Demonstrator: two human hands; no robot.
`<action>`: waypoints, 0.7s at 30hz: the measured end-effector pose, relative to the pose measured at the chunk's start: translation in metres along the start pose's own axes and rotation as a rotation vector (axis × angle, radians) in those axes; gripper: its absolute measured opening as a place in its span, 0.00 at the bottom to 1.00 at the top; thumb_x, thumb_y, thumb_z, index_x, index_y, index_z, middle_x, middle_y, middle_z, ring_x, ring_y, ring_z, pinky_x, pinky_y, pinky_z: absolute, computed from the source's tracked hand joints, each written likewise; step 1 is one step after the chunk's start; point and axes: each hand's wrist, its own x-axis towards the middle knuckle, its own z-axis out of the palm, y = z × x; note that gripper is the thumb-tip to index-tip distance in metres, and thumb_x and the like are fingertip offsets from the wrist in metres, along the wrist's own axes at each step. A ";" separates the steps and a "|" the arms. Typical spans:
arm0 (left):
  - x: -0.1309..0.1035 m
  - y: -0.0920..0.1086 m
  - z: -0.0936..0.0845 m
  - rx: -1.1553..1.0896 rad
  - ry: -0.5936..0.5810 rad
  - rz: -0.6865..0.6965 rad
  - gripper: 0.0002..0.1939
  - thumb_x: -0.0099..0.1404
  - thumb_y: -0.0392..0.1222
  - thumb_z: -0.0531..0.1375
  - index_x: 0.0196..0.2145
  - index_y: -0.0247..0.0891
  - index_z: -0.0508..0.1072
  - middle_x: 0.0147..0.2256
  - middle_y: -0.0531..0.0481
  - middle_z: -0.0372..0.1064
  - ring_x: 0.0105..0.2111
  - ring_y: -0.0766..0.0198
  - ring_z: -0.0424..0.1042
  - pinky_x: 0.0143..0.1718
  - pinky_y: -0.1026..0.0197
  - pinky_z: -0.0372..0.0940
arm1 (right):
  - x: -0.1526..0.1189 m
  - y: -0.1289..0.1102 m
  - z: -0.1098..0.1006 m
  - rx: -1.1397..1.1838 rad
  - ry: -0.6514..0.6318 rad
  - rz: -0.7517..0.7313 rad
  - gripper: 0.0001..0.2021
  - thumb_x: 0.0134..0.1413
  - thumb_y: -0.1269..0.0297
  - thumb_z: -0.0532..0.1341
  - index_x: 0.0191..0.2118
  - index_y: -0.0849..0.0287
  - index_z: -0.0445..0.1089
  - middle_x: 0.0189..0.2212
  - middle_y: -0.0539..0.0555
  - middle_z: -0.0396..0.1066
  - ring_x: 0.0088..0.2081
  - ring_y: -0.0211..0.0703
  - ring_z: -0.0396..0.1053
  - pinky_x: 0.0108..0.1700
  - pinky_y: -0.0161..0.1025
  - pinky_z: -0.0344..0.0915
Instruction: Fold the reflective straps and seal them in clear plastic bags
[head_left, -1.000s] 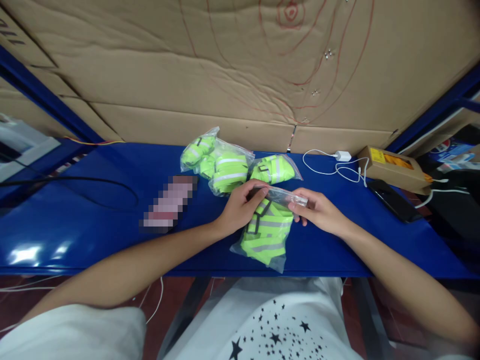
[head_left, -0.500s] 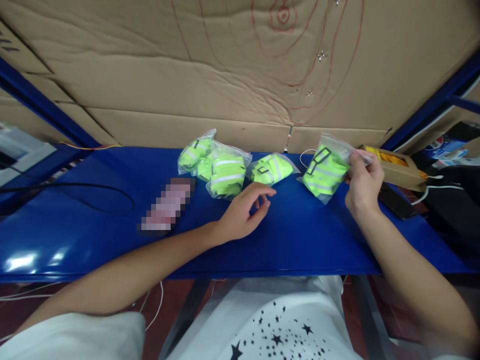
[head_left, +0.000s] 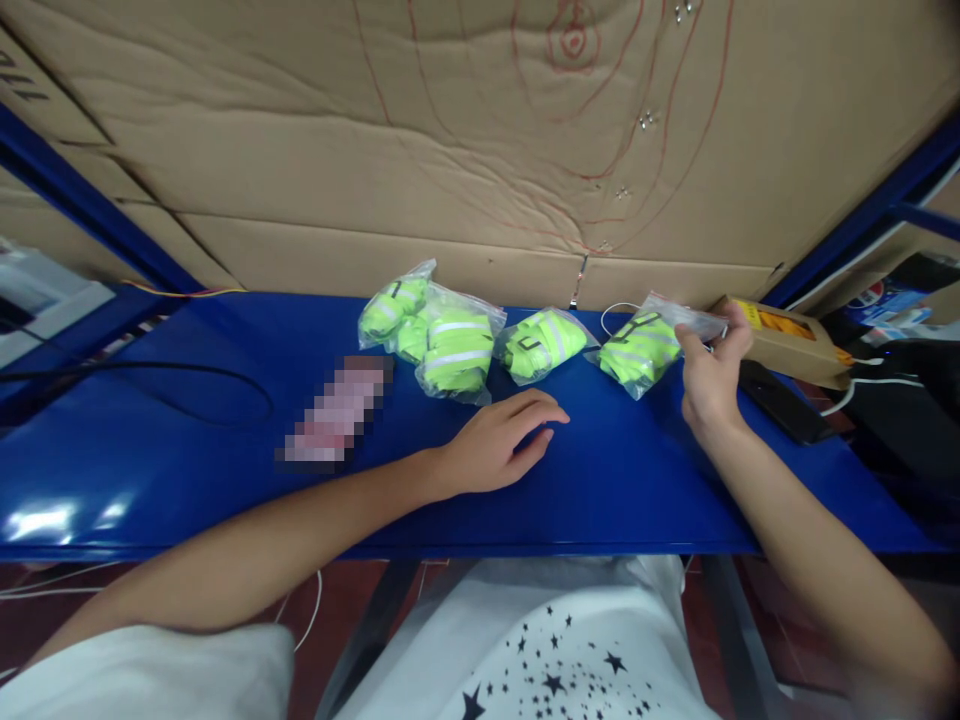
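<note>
Clear zip bags with folded neon yellow-green reflective vests lie along the back of the blue table. My right hand point(head_left: 712, 370) is at the rightmost bagged vest point(head_left: 641, 350), thumb and fingers apart beside its clear top flap; the bag rests on the table. My left hand point(head_left: 502, 440) hovers at or just over the tabletop, fingers loosely curved, thumb apart and nothing held. Just beyond it lie a second bagged vest point(head_left: 546, 343) and a fuller bag point(head_left: 456, 352) with pale stripes. Further left, another bagged vest point(head_left: 391, 310) touches the fuller one.
The blue table point(head_left: 187, 400) carries a blurred-out flat object point(head_left: 337, 415) on the left and a black cable point(head_left: 187, 370). At right are a dark phone point(head_left: 787, 400) and a cardboard box point(head_left: 795, 340) with a window. A cardboard wall point(head_left: 375, 180) stands behind.
The rightmost bagged vest has come down from my right hand onto the table, and the fingers have spread. My left hand has shifted slightly right and nearer to me, its fingers opening a little.
</note>
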 end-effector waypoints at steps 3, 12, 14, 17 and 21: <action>0.005 -0.004 -0.011 0.284 0.154 0.007 0.13 0.71 0.37 0.58 0.52 0.42 0.72 0.54 0.40 0.71 0.55 0.50 0.71 0.59 0.46 0.63 | -0.009 -0.015 -0.003 -0.106 0.001 -0.076 0.38 0.58 0.53 0.63 0.69 0.57 0.50 0.69 0.69 0.45 0.72 0.62 0.46 0.70 0.64 0.49; 0.020 -0.048 -0.051 0.752 0.265 -0.496 0.38 0.66 0.60 0.63 0.66 0.38 0.61 0.71 0.27 0.48 0.71 0.31 0.48 0.65 0.30 0.50 | -0.016 -0.023 -0.003 -0.268 -0.208 -0.088 0.40 0.61 0.48 0.59 0.74 0.55 0.48 0.76 0.67 0.32 0.76 0.65 0.26 0.70 0.73 0.37; 0.018 -0.054 -0.046 0.744 0.182 -0.533 0.38 0.67 0.59 0.62 0.66 0.36 0.61 0.69 0.26 0.52 0.69 0.31 0.51 0.62 0.31 0.56 | -0.014 -0.020 -0.002 -0.312 -0.225 -0.113 0.36 0.62 0.49 0.59 0.72 0.53 0.53 0.76 0.65 0.36 0.76 0.68 0.30 0.69 0.75 0.36; 0.015 -0.055 -0.043 0.735 0.177 -0.479 0.30 0.68 0.48 0.61 0.64 0.35 0.64 0.66 0.28 0.57 0.67 0.35 0.56 0.61 0.36 0.61 | -0.013 -0.019 -0.001 -0.388 -0.251 -0.115 0.33 0.61 0.51 0.60 0.69 0.54 0.60 0.76 0.65 0.38 0.75 0.72 0.30 0.68 0.77 0.33; 0.015 -0.045 -0.045 0.706 0.193 -0.226 0.21 0.70 0.39 0.58 0.59 0.35 0.69 0.65 0.30 0.58 0.67 0.40 0.58 0.64 0.38 0.60 | -0.018 -0.030 0.001 -0.386 -0.274 -0.126 0.34 0.60 0.51 0.61 0.70 0.52 0.59 0.77 0.62 0.33 0.75 0.73 0.27 0.67 0.79 0.32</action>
